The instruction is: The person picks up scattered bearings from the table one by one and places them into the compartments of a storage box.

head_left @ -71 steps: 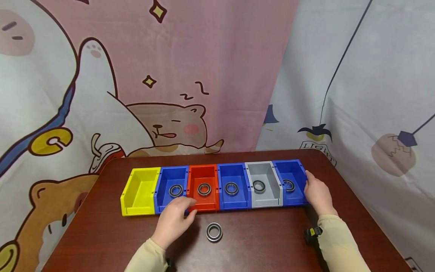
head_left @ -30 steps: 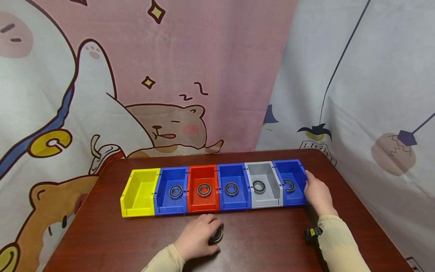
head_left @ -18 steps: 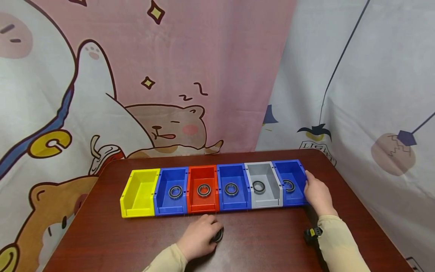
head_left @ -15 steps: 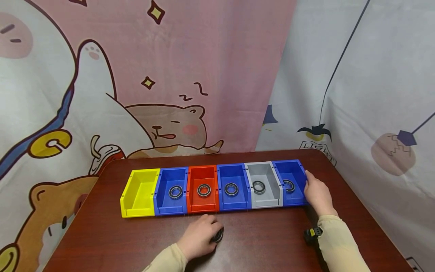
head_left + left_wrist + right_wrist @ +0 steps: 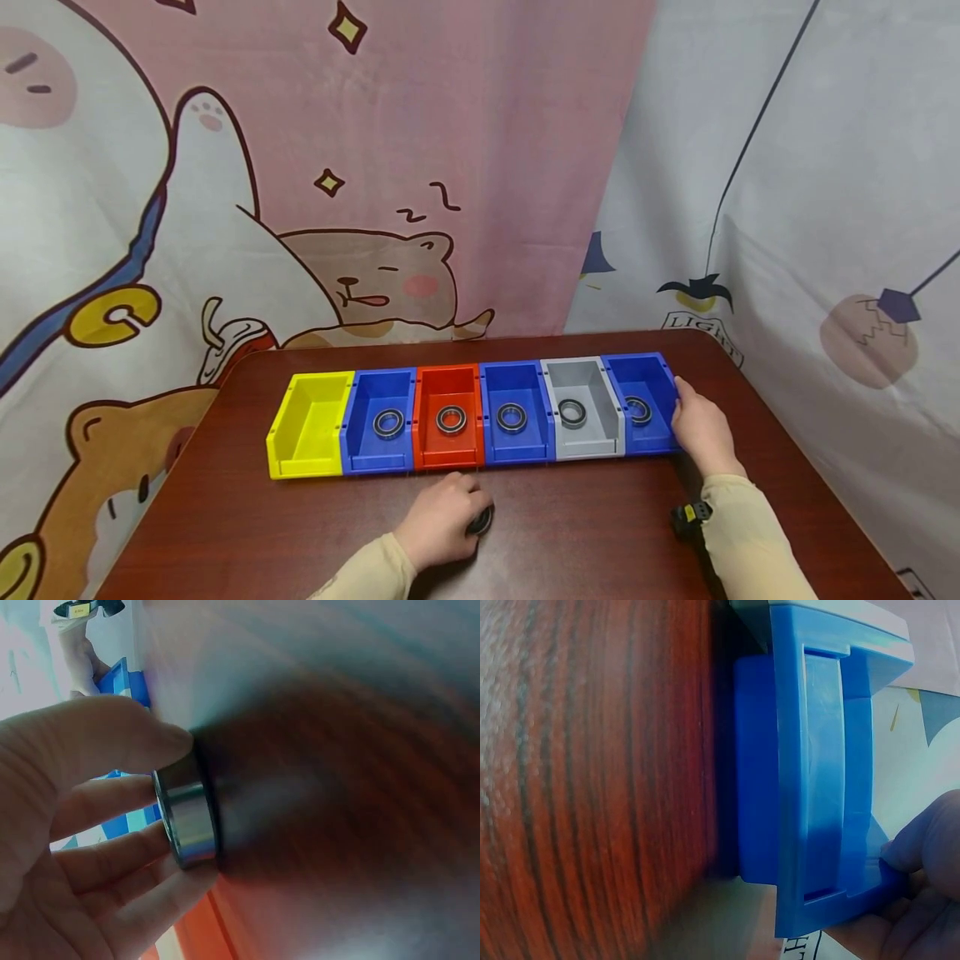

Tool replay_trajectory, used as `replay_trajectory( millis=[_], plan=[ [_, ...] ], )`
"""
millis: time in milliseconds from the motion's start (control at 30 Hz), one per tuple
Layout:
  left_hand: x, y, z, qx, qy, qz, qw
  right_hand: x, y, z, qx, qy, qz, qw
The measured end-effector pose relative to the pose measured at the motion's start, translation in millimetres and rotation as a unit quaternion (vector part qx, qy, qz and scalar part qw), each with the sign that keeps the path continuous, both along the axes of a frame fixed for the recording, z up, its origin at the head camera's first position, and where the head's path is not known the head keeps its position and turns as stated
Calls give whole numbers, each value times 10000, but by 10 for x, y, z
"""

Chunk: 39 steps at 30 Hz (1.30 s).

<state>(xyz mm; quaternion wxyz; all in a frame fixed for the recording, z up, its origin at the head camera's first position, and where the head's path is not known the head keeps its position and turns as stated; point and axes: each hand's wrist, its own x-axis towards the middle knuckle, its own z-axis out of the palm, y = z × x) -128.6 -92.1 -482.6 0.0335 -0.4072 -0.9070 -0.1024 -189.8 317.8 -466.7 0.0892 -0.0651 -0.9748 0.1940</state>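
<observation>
My left hand (image 5: pixel 441 521) holds a metal ball bearing (image 5: pixel 481 523) at the table's front middle. In the left wrist view the thumb and fingers grip the bearing (image 5: pixel 191 825) by its rim, close over the wood. My right hand (image 5: pixel 703 425) pinches the side wall of the rightmost blue bin (image 5: pixel 637 372). The right wrist view shows the thumb inside that bin (image 5: pixel 823 787), with fingers behind its wall. One bearing (image 5: pixel 638 400) lies in it. Left of it stand the grey bin (image 5: pixel 573 375), a blue bin (image 5: pixel 513 382) and the red bin (image 5: pixel 447 381), each with one bearing.
The row continues left with another blue bin (image 5: pixel 382 386), holding one bearing (image 5: pixel 377 424), and the yellow bin (image 5: pixel 309 417) at the end, with nothing in it. All stand on a dark brown table (image 5: pixel 225 533) in front of a printed curtain (image 5: pixel 555 167).
My left hand has come from in front of the left blue and red bins to the right and toward me, and taken hold of the loose bearing. The right hand stays at its bin.
</observation>
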Motion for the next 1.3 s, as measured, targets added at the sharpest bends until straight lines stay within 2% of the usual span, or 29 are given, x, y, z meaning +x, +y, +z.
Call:
replay_trajectory(
  millis=[233, 467, 600, 800, 1100, 1300],
  plan=[
    [28, -111, 79, 329, -324, 193, 9987, -4, -1, 7, 16, 4, -16, 10000],
    [41, -327, 184, 877, 169, 375, 9953, -7, -2, 18, -74, -132, -66, 9999],
    [27, -474, 304, 1092, 226, 708, 9912, -9, 4, 14, -76, -168, -84, 9998],
    [-1, -692, 470, 1311, 384, 1231, 9830, -9, 11, 13, -61, -155, -60, 9998],
    [-42, -1021, 667, 1471, 593, 2072, 9654, -18, -3, -3, 14, -113, -51, 9999],
    [-79, -1243, 783, 1655, 766, 2402, 9534, -11, -9, -2, 50, 63, -9, 10000]
  ],
)
